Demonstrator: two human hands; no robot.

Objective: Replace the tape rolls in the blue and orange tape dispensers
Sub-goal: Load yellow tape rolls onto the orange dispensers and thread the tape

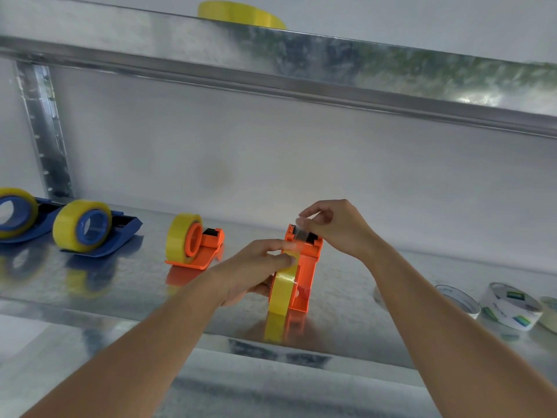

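An orange tape dispenser (306, 267) stands on the metal shelf (120, 285), cutter end pointing away from me, with a yellow tape roll (283, 289) mounted in it. My left hand (256, 271) grips that roll and the dispenser's side. My right hand (334, 227) pinches the loose clear tape end (300, 231) over the cutter. A second orange dispenser (208, 248) with a yellow roll (177, 238) stands to the left. Two blue dispensers (120, 233) (39, 218) holding yellow rolls (72, 227) (27, 206) sit at the far left.
Several empty or near-empty white tape cores (512, 309) lie on the shelf at the right. A yellow roll (241, 13) rests on the upper shelf (331, 64). A perforated steel upright (45, 131) stands at the left; the shelf's front edge (301, 354) is close below the dispenser.
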